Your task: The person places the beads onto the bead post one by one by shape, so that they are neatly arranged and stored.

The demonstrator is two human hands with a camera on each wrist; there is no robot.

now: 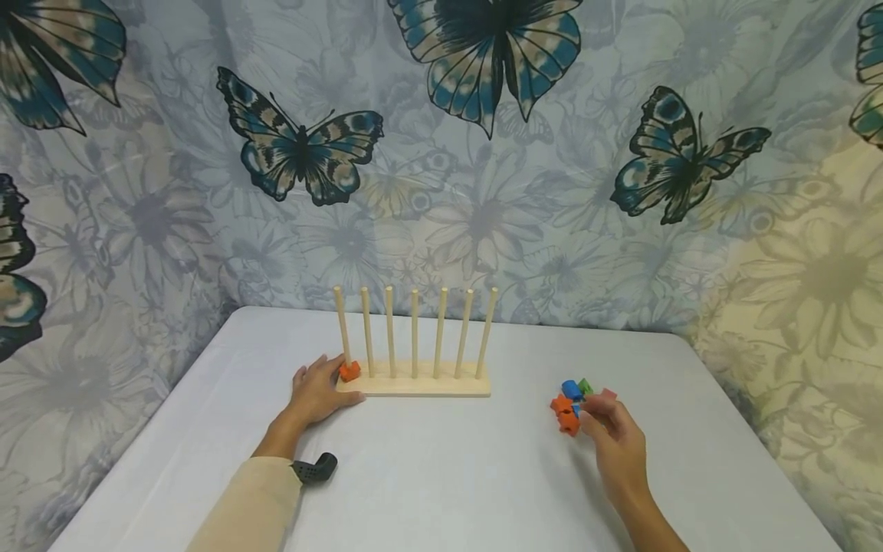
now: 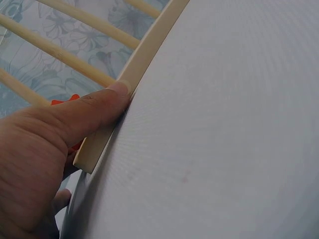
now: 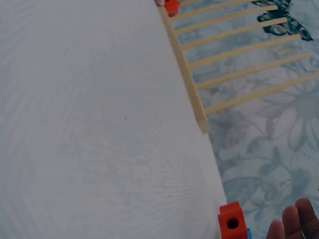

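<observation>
A wooden peg stand (image 1: pixel 428 389) with a row of several upright pegs stands on the table. At its left end my left hand (image 1: pixel 319 389) grips the base, its thumb (image 2: pixel 107 102) along the front edge. An orange bead (image 1: pixel 349 372) sits low around the leftmost peg, beside the left fingers. Off to the right, my right hand (image 1: pixel 617 441) is over a small pile of beads, thumb and fingers bent slightly at its near side. In the pile are orange beads (image 1: pixel 568 423), a blue bead (image 1: pixel 571 389), a green bead (image 1: pixel 585 386) and a pinkish piece (image 1: pixel 608 393) partly behind the fingers.
The white table (image 1: pixel 441 475) has its back edge just behind the stand. Behind it rises a wall covering (image 1: pixel 483 222) with butterflies and flowers. A dark strap piece (image 1: pixel 316 468) juts from the left wrist.
</observation>
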